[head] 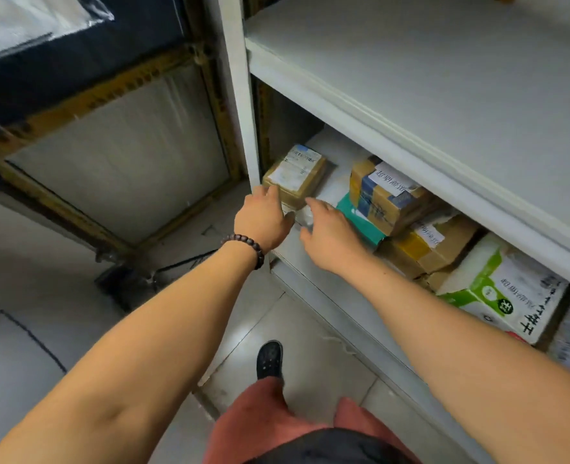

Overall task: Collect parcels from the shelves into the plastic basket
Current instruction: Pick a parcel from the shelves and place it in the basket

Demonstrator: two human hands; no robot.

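A small brown cardboard parcel [297,175] with a white label lies at the left end of the lower shelf [313,276]. My left hand [263,217], with a bead bracelet on the wrist, reaches to its near left corner, fingers touching its edge. My right hand [327,232] reaches in beside it, fingers spread over a small pale wrapped packet [305,214] in front of the parcel. Whether either hand grips anything is unclear. No basket is in view.
Further right on the shelf sit a taped yellow-blue box [387,195] on a teal packet [360,219], more brown boxes [427,246] and a white-green carton [501,293]. The upper shelf [444,78] overhangs. A white upright post [240,88] stands left. My foot [270,360] is on tiled floor.
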